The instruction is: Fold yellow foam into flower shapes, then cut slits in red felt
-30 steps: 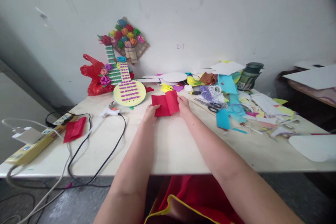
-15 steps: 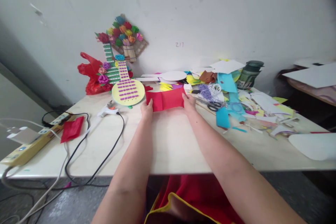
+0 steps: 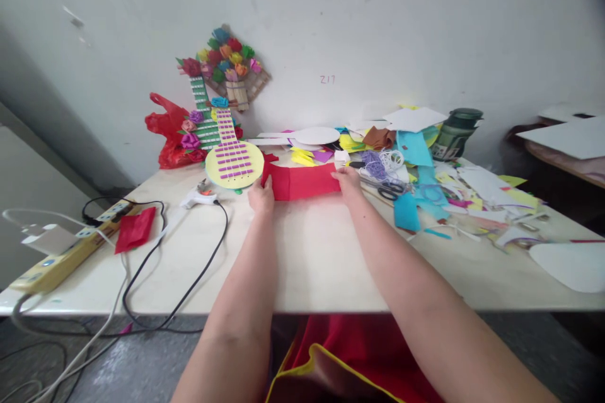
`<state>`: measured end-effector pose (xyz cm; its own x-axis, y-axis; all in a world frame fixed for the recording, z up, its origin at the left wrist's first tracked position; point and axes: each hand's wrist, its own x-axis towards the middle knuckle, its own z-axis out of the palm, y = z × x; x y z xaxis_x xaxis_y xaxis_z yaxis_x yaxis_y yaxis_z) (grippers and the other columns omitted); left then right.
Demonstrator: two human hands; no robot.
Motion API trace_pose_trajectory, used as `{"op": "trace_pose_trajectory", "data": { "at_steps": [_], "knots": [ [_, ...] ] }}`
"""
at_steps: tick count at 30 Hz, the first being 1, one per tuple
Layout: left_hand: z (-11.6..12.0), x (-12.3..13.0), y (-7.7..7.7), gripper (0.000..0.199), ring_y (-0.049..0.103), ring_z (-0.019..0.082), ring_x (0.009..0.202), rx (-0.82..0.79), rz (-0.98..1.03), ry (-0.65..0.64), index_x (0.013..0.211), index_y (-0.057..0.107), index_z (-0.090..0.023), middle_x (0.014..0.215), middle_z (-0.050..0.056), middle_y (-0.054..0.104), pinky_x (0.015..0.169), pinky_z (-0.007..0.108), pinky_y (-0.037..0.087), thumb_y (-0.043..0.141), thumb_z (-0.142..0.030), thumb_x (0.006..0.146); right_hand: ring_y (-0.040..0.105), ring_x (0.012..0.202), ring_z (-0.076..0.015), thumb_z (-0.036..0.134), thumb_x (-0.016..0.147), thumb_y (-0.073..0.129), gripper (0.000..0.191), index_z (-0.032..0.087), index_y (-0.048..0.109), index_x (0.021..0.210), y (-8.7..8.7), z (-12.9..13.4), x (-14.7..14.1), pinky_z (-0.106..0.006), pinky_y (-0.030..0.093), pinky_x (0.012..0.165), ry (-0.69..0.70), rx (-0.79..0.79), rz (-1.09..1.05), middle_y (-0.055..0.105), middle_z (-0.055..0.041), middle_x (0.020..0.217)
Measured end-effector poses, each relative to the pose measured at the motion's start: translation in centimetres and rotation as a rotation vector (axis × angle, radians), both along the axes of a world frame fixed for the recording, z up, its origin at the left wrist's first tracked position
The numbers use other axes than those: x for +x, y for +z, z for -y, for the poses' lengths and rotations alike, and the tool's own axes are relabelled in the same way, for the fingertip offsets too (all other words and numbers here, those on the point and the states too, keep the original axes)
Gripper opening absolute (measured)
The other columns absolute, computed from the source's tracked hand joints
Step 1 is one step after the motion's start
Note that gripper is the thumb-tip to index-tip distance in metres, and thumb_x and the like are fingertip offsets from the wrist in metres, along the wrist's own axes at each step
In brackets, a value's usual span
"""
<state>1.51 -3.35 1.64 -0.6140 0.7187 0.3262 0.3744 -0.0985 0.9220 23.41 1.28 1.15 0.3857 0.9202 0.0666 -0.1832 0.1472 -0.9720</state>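
A strip of red paper [image 3: 309,182] with a vertical crease left of its middle is stretched between my two hands, over the white table. My left hand [image 3: 261,195] pinches its left end, thumb in front. At the right end, my right hand [image 3: 348,182] grips the edge between thumb and fingers. Just behind my left hand stands a round yellow guitar-shaped craft [image 3: 235,164] with purple strips. Black scissors [image 3: 390,191] lie to the right of my right hand.
Left on the table [image 3: 312,277] are a glue gun [image 3: 199,198], its black cable, folded red paper [image 3: 135,230] and a power strip [image 3: 70,252]. Paper scraps [image 3: 491,192], yarn [image 3: 375,165] and a green bottle [image 3: 457,133] sit at the right. Paper flowers [image 3: 229,56] lean on the wall.
My hands have moved slightly apart, and the red paper between them looks wider and flatter. The whole view has shifted a little.
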Motion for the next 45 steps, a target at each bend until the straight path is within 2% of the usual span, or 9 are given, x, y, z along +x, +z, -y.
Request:
{"op": "trace_pose_trajectory", "data": {
  "at_steps": [4, 9, 16, 19, 23, 31, 36, 41, 45],
  "knots": [
    [0.2, -0.5, 0.5, 0.027, 0.048, 0.017, 0.064, -0.054, -0.063, 0.075, 0.056, 0.049, -0.021, 0.06, 0.003, 0.053, 0.059, 0.026, 0.031, 0.055, -0.043, 0.07, 0.032, 0.033, -0.0089, 0.011, 0.055, 0.052, 0.018, 0.021, 0.055, 0.07, 0.2, 0.4, 0.2, -0.022, 0.027, 0.038, 0.026, -0.105, 0.086, 0.037, 0.0104, 0.037],
    [-0.3, -1.0, 0.5, 0.032, 0.043, 0.013, 0.057, -0.023, -0.176, -0.007, 0.055, 0.05, -0.02, 0.054, 0.0, 0.048, 0.053, 0.024, 0.029, 0.055, -0.048, 0.07, 0.05, 0.056, -0.0134, 0.023, 0.061, 0.059, 0.013, 0.02, 0.061, 0.074, 0.3, 0.4, 0.5, -0.027, 0.043, 0.059, -0.089, 0.067, 0.328, 0.055, 0.0031, 0.059],
    [-0.4, -0.1, 0.9, 0.027, 0.041, 0.01, 0.052, 0.083, -0.145, -0.271, 0.058, 0.059, -0.019, 0.051, -0.003, 0.046, 0.048, 0.022, 0.029, 0.062, -0.045, 0.066, 0.054, 0.09, -0.0174, 0.026, 0.054, 0.072, 0.039, 0.023, 0.064, 0.092, 2.2, 0.9, -2.4, -0.033, 0.039, 0.086, 0.286, 0.39, 0.516, 0.061, -0.0023, 0.103],
    [0.0, 0.5, 1.2, 0.026, 0.045, 0.011, 0.053, 0.083, -0.104, -0.4, 0.062, 0.064, -0.018, 0.053, -0.002, 0.053, 0.048, 0.021, 0.032, 0.066, -0.044, 0.062, 0.055, 0.088, -0.0172, 0.019, 0.044, 0.076, 0.043, 0.021, 0.065, 0.086, 3.5, 0.8, -3.2, -0.032, 0.039, 0.084, 0.493, 0.363, 0.503, 0.062, -0.0007, 0.088],
    [0.4, 1.4, 1.7, 0.027, 0.051, 0.012, 0.057, 0.154, 0.017, -0.45, 0.068, 0.068, -0.017, 0.058, 0.0, 0.059, 0.051, 0.021, 0.038, 0.07, -0.043, 0.059, 0.05, 0.061, -0.013, 0.022, 0.046, 0.074, 0.02, 0.015, 0.057, 0.055, 4.5, 0.5, -3.0, -0.027, 0.04, 0.063, 0.679, 0.228, 0.6, 0.047, 0.0058, 0.052],
    [0.2, 1.6, 1.6, 0.037, 0.057, 0.012, 0.06, 0.198, 0.395, -0.538, 0.08, 0.065, -0.016, 0.068, 0.002, 0.062, 0.054, 0.023, 0.044, 0.064, -0.05, 0.065, 0.054, 0.064, -0.0132, 0.03, 0.055, 0.068, 0.021, 0.015, 0.058, 0.067, 3.6, 1.5, -3.4, -0.026, 0.042, 0.064, 0.513, 0.218, 0.144, 0.056, 0.0038, 0.058],
    [1.1, 2.6, 1.2, 0.047, 0.063, 0.018, 0.074, 0.066, 0.546, -0.854, 0.098, 0.062, -0.017, 0.087, 0.007, 0.067, 0.065, 0.027, 0.048, 0.074, -0.039, 0.058, 0.058, 0.064, -0.0145, 0.032, 0.061, 0.064, 0.021, 0.016, 0.056, 0.073, 2.3, 1.4, -4.8, -0.027, 0.046, 0.063, 0.265, 0.137, -0.125, 0.06, 0.0022, 0.061],
    [1.3, 3.4, 1.0, 0.039, 0.064, 0.021, 0.07, 0.023, 0.555, -0.812, 0.087, 0.064, -0.013, 0.078, 0.007, 0.068, 0.064, 0.031, 0.05, 0.072, -0.039, 0.06, 0.062, 0.076, -0.0179, 0.029, 0.065, 0.063, 0.047, 0.014, 0.053, 0.108, 1.2, 1.6, -5.1, -0.03, 0.05, 0.067, 0.179, -0.003, -0.023, 0.064, -0.0058, 0.086],
    [0.7, 2.9, 0.8, 0.038, 0.063, 0.019, 0.066, 0.026, 0.555, -0.753, 0.088, 0.064, -0.013, 0.073, 0.006, 0.068, 0.064, 0.031, 0.05, 0.073, -0.037, 0.059, 0.05, 0.113, -0.0221, 0.034, 0.058, 0.072, 0.093, 0.021, 0.025, 0.138, 1.1, 1.6, -4.2, -0.034, 0.044, 0.089, 0.197, 0.184, 0.297, 0.042, -0.0132, 0.133]
  ]
}}
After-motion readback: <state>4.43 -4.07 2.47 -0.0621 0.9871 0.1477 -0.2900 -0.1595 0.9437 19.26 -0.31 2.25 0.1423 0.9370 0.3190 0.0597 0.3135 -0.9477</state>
